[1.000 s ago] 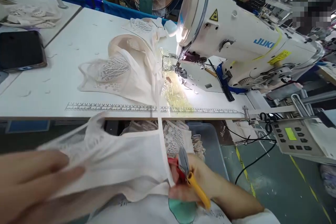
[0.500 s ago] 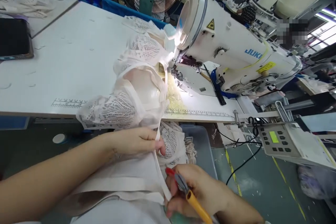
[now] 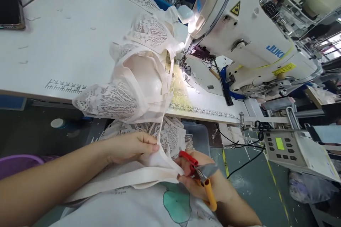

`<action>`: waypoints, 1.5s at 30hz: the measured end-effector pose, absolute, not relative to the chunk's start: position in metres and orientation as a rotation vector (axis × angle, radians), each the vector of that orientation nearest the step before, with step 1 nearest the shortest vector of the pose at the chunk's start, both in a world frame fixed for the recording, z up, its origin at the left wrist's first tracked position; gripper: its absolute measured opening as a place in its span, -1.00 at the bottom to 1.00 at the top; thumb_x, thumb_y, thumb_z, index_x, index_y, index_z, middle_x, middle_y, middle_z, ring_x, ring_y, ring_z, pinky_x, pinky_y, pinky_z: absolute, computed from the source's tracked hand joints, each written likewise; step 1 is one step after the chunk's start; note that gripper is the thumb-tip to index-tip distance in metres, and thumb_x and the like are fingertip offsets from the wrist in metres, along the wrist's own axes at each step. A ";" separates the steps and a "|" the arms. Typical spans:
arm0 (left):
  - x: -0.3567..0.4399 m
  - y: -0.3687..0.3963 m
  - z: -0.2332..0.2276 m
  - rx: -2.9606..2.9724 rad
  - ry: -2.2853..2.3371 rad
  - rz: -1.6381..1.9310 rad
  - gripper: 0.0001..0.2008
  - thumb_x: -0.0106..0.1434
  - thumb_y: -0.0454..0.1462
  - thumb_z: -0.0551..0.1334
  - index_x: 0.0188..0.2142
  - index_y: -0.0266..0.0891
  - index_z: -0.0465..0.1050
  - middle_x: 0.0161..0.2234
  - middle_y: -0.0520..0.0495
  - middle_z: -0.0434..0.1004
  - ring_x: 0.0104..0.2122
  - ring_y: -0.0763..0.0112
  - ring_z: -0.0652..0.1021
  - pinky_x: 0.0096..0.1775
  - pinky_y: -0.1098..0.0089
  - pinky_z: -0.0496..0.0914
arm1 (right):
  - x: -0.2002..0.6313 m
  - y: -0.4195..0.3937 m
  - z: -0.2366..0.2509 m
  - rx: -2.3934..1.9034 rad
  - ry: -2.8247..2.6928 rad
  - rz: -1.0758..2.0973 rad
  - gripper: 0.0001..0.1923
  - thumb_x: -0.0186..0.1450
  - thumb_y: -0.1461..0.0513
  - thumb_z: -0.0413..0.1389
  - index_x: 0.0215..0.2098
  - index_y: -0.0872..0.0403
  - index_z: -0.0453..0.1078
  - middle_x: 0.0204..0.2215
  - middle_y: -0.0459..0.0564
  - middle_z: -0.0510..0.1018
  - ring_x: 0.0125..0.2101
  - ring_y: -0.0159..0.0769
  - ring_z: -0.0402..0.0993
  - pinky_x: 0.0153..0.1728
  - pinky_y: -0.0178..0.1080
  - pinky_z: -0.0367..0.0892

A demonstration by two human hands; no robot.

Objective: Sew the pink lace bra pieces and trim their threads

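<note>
White lace bras (image 3: 149,74) run in a chain from the sewing machine's needle area over the table edge into my lap. My left hand (image 3: 133,146) pinches the narrow edge band of one bra between thumb and fingers. Lower right, my right hand (image 3: 213,181) grips the end of that bra's band with thumb and fingertips. Also in the right hand sits a pair of scissors (image 3: 202,175) with one red and one orange handle, its blades pointing right, away from the fabric. Between both hands the band (image 3: 167,159) is stretched.
The white JUKI sewing machine (image 3: 239,32) stands at the upper right, its lamp lit. A phone (image 3: 10,5) lies on the table (image 3: 66,42) at left among thread scraps. Below the edge is a grey bin (image 3: 199,136) with lace pieces; a control panel (image 3: 283,145) hangs right.
The view has tilted and shifted closer to the machine. My right hand has moved up and right with the band end, and the scissors have turned in it.
</note>
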State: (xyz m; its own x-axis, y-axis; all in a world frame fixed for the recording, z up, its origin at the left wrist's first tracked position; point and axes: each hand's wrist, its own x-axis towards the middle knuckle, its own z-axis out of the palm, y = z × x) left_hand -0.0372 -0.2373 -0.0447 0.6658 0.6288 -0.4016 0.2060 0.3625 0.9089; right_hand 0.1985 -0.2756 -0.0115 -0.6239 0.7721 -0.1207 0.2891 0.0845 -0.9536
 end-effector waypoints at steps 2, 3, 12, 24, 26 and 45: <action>-0.037 -0.236 -0.046 1.010 0.781 0.277 -0.53 0.02 0.13 0.16 -0.61 -0.22 0.19 -0.63 0.05 0.20 -0.59 0.47 0.27 -0.50 0.42 0.25 | 0.202 -0.269 -0.010 -0.989 -1.967 1.628 -0.78 0.28 0.08 0.07 -0.37 0.04 0.19 -0.42 -0.01 0.38 -0.37 -0.27 0.36 -0.32 -0.23 0.33; -0.036 -0.236 -0.046 1.012 0.797 0.285 -0.52 0.03 0.13 0.17 -0.62 -0.22 0.13 -0.64 0.09 0.12 -0.60 0.51 0.20 -0.52 0.45 0.18 | 0.205 -0.264 -0.009 -0.974 -1.976 1.667 -0.72 0.27 0.01 0.08 -0.35 0.04 0.19 -0.39 0.00 0.39 -0.36 -0.26 0.37 -0.32 -0.22 0.33; -0.033 -0.237 -0.054 1.569 1.020 0.394 -0.63 0.19 -0.07 -0.02 -0.64 -0.20 -0.03 -0.61 0.07 0.06 -0.54 0.44 0.22 -0.42 0.39 0.16 | 0.227 -0.190 -0.005 -1.202 -2.818 1.484 -0.32 0.12 -0.39 -0.13 -0.50 0.05 0.05 -0.57 -0.17 0.14 -0.57 -0.41 0.00 -0.57 -0.34 0.00; -0.036 -0.236 -0.058 1.610 1.033 0.348 -0.64 0.21 -0.08 -0.04 -0.63 -0.20 0.00 -0.58 0.04 0.13 -0.53 0.41 0.27 -0.41 0.39 0.18 | 0.194 -0.164 0.010 -1.179 -3.089 1.364 -0.48 0.15 -0.19 0.07 -0.53 0.03 0.04 -0.62 -0.18 0.12 -0.60 -0.41 -0.02 -0.59 -0.34 -0.07; -0.037 -0.235 -0.058 1.598 1.026 0.344 -0.64 0.21 -0.08 -0.04 -0.63 -0.20 0.00 -0.58 0.04 0.13 -0.53 0.41 0.27 -0.41 0.39 0.19 | 0.194 -0.164 0.009 -1.207 -3.084 1.351 -0.47 0.14 -0.19 0.09 -0.54 0.03 0.04 -0.62 -0.19 0.11 -0.60 -0.41 -0.02 -0.58 -0.35 -0.06; -0.047 -0.246 -0.017 2.018 0.948 0.789 -0.67 0.33 -0.33 -0.02 -0.50 -0.25 0.39 -0.41 -0.05 0.33 -0.42 0.45 0.39 -0.38 0.48 0.31 | 0.171 -0.221 -0.039 -0.949 -1.590 1.833 -0.51 0.14 -0.15 0.18 -0.45 0.06 0.15 -0.32 0.01 0.45 -0.37 -0.30 0.35 -0.40 -0.29 0.25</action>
State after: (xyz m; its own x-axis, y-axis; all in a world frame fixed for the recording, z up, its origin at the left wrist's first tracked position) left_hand -0.0468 -0.2457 -0.0167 0.5341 0.8197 0.2069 0.3519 -0.4381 0.8272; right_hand 0.1705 -0.2207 -0.0388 -0.6132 0.7725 -0.1650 0.0544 -0.1671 -0.9844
